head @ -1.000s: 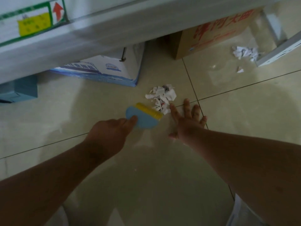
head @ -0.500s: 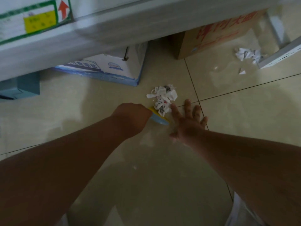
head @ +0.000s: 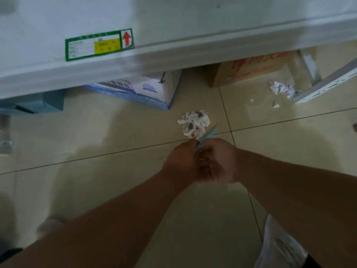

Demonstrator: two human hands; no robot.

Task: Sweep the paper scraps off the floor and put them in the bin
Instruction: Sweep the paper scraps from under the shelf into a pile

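Both hands have come together at centre frame since half a second ago: the left hand [head: 182, 163] and right hand [head: 220, 161] each curl round the blue scraper [head: 207, 136], edge-up beside the paper scraps [head: 194, 123] on the floor [head: 116, 132]. More scraps [head: 281, 88] lie upper right.

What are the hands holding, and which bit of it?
Both hands, left and right, hold the blue scraper by its near end; the exact grip is blurred.
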